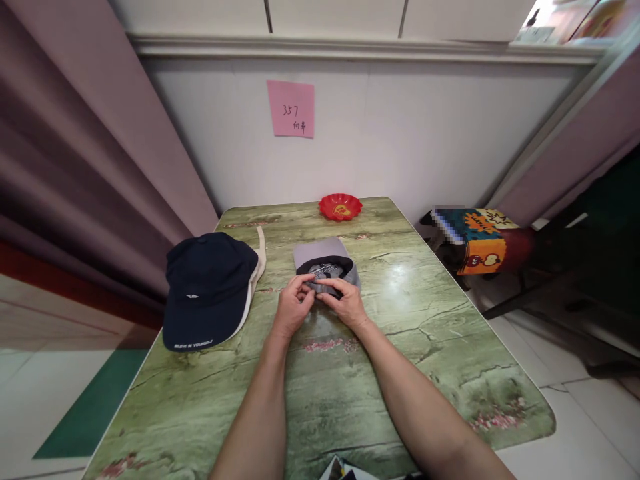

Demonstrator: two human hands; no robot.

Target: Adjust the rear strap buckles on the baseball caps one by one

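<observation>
A grey cap [320, 251] lies upturned near the middle of the table, its brim pointing away from me and its dark inner band showing. At its near edge, my left hand [294, 303] pinches the back of the cap between thumb and fingers. My right hand [347, 303] grips the same edge from the other side, with its fingertips close to those of my left. What the fingertips cover at the back strap is hidden. To the left, a navy cap [210, 280] with a white edge and small lettering on its brim rests at the table's left side.
A red scalloped dish [341, 208] stands at the table's far edge. The green wood-patterned table [425, 373] meets a white wall bearing a pink note [291, 109]. A colourful box [483, 243] is beyond the right edge; a curtain [100, 133] hangs at left.
</observation>
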